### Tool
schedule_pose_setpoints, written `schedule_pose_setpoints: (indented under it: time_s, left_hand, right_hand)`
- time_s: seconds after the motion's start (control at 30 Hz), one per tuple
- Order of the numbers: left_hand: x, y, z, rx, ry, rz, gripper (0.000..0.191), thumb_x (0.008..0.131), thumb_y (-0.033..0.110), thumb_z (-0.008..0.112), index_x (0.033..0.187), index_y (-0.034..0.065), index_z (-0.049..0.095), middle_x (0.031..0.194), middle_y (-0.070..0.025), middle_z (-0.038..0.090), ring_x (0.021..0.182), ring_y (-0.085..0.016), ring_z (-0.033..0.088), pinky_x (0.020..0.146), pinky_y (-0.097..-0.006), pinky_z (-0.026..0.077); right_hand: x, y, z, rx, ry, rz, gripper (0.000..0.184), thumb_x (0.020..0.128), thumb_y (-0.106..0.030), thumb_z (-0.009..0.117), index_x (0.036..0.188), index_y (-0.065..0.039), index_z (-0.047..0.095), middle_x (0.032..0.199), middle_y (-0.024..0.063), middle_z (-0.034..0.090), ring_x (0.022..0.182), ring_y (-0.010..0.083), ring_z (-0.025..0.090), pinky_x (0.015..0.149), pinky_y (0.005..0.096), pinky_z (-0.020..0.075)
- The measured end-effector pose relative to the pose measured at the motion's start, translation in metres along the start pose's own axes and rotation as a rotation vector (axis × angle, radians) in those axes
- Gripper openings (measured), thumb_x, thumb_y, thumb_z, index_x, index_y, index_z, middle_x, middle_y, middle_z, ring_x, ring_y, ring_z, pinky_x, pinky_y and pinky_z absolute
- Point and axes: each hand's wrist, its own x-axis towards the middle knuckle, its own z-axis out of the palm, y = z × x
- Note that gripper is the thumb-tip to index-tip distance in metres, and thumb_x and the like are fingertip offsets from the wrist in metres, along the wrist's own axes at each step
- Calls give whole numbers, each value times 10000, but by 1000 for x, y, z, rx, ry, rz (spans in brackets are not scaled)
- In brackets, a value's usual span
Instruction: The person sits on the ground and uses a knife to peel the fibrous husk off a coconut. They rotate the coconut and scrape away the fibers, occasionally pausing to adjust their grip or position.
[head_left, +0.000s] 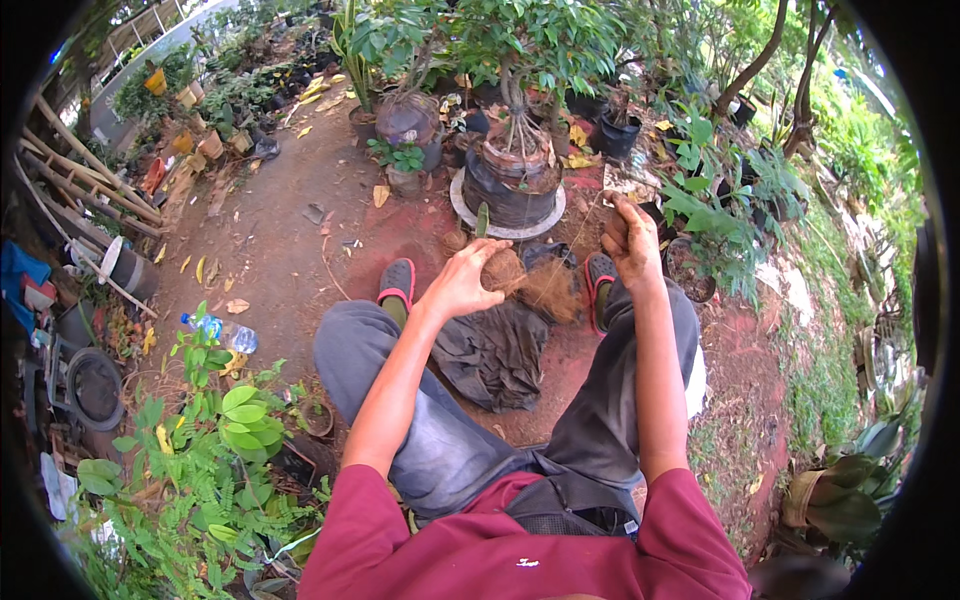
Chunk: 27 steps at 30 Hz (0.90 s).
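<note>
My left hand (469, 281) curves its fingers around a ball of brown coir fibre (502, 271), with a small green leaf cutting (482, 220) standing just above it. Raised to the right, my right hand (630, 236) pinches a thin thread (582, 232) between thumb and finger; the thread runs down toward the fibre. A looser tuft of coir fibre (553, 291) lies beside the ball, between my hands. Beneath, a crumpled black plastic sheet (495, 356) is spread on the ground between my legs.
A large potted tree in a black-wrapped pot (510, 196) stands on a round pale base (555, 217) ahead of my feet. Smaller pots (405, 180) flank it. Plastic bottles (240, 337) and leafy plants (247, 420) are at the left, bamboo poles (90, 184) farther off. Shrubs (705, 210) grow at the right.
</note>
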Motion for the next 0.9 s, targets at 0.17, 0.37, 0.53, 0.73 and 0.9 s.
schedule_pose_setpoints:
  time_s: [0.17,0.37,0.53,0.73,0.9]
  left_hand:
    - [-1,21,6,-69,-47,23,874,644,157,763,1438,48,414,1391,-203,529,1289,-362,519,1095,-409,426]
    - [-6,41,10,-143,-111,81,858,696,109,749,1458,82,355,1419,-175,473,1319,-360,481,1107,-440,406]
    - [-13,64,17,-349,-75,160,793,712,79,775,1408,88,396,1380,-169,478,1309,-385,474,1111,-444,394]
    - [-12,69,19,-387,-48,300,758,678,67,794,1342,79,429,1308,-170,514,1263,-375,505,1067,-437,415]
    - [-11,64,18,-397,40,354,723,654,56,804,1300,78,480,1275,-168,531,1235,-361,526,1040,-435,429]
  right_hand:
    - [-2,1,3,-47,-6,3,227,1004,-171,553,1152,-5,600,587,-92,261,454,40,231,423,227,207]
    - [-5,6,9,-86,-18,36,239,1000,-156,557,1165,12,599,594,-101,284,452,29,242,420,216,211]
    - [-4,15,16,-125,17,13,210,989,-136,569,1107,9,664,573,-102,357,450,31,242,428,231,198]
    - [-4,16,17,-104,-14,61,198,993,-155,583,1088,-5,671,559,-104,339,452,29,230,422,233,186]
    - [-2,20,19,-119,0,71,194,987,-161,595,1082,-15,679,560,-108,342,453,26,235,421,231,186]
